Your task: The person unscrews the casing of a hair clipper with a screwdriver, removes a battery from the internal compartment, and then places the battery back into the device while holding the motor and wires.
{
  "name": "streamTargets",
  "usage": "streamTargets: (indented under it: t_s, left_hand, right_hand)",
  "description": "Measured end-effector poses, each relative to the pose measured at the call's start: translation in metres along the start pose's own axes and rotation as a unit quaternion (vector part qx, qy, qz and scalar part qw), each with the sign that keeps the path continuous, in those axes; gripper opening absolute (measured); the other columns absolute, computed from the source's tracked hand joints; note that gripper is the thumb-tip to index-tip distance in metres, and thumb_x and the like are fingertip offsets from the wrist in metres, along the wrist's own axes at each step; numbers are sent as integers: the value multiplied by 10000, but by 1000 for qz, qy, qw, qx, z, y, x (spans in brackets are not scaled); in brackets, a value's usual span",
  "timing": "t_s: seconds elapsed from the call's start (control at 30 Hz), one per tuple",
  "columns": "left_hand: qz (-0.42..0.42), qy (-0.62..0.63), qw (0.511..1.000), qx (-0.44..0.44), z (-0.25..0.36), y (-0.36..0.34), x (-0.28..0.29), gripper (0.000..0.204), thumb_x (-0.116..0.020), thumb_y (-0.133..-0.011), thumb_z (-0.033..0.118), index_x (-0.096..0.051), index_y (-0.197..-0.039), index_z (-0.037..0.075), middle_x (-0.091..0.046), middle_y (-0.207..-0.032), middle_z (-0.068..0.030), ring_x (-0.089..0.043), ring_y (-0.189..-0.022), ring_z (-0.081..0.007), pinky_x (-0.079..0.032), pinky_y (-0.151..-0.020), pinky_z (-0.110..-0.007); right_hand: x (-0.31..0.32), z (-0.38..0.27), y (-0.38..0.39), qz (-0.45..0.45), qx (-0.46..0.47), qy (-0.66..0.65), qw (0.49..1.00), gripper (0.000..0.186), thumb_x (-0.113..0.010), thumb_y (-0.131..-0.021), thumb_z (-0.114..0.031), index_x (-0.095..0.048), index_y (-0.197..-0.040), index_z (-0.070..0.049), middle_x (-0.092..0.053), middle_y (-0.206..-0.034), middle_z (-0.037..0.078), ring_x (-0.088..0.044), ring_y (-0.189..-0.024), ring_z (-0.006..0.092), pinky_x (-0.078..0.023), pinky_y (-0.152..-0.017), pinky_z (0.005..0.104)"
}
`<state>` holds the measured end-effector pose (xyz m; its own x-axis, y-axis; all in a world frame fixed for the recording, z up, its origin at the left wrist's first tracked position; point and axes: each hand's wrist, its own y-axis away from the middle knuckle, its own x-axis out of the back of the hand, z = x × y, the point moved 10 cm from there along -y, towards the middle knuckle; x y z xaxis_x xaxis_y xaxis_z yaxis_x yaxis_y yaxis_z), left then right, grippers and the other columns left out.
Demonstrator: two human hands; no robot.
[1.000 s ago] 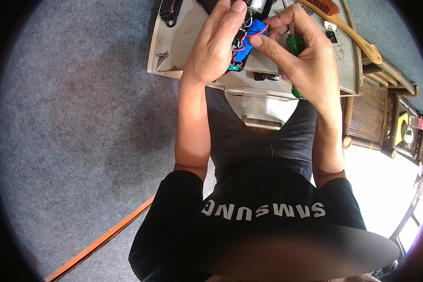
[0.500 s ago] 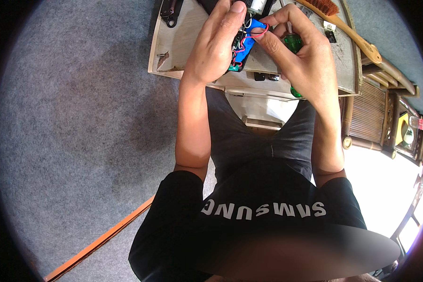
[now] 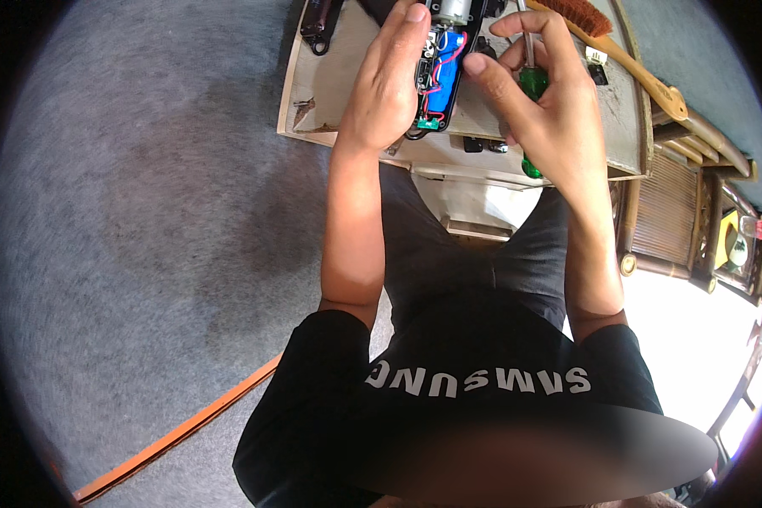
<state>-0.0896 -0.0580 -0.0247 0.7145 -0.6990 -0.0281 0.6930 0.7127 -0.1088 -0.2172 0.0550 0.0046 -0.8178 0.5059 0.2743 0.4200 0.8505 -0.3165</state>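
My left hand (image 3: 387, 89) is wrapped around an opened black handheld electric device (image 3: 459, 76), its exact kind unclear. Inside its casing lie a silver motor (image 3: 455, 10), a blue battery (image 3: 439, 83), red and black wires, and a small green circuit board (image 3: 429, 124) at the near end. To the right of the device is my right hand (image 3: 554, 102), its thumb and index finger apart and off the wires. A screwdriver with a green handle (image 3: 532, 82) runs under that hand, kept against the palm by the curled other fingers; its metal shaft points away from me.
Beneath my hands is a light wooden table (image 3: 626, 135) with a raised edge. A wooden-handled brush (image 3: 643, 72) lies at its right, beside a small black part (image 3: 598, 74). A black casing piece (image 3: 320, 25) is at the far left. Small dark parts (image 3: 474, 145) sit by the near edge.
My right thumb and index finger have let go of the red and black wires and spread apart. The wires now lie against the battery. The screwdriver remains in my right hand.
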Motion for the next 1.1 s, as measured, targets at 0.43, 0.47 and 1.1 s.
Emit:
streamTargets:
  t_s: [0.43, 0.47, 1.1]
  left_hand:
    - [-86, 163, 977, -112, 24, -3, -6, 472, -578, -993, 262, -461, -1360, -11, -641, -1034, -190, -680, -639, -207, -583, -483, -334]
    - [-88, 163, 976, -111, 27, -1, -9, 472, -578, -993, 262, -461, -1360, -11, -641, -1034, -190, -680, -639, -207, -583, -483, -334]
    - [-26, 28, 995, -92, 29, 4, -13, 477, -606, -955, 92, -442, -1393, -1, -674, -936, -157, -643, -551, -170, -564, -457, -313]
  right_hand:
    - [2, -2, 3, 22, 13, 4, 1000, 246, -777, -975, -201, -674, -1160, -76, -668, -704, 67, -655, -601, 183, -482, -587, 341]
    - [4, -2, 3, 24, 13, 4, 1000, 246, -777, -975, -201, -674, -1160, -76, -668, -704, 67, -655, -601, 183, -482, -587, 341]
    - [2, -7, 4, 6, 24, 4, 1000, 193, -756, -996, -208, -695, -1117, -70, -665, -700, 68, -703, -554, 187, -486, -542, 343]
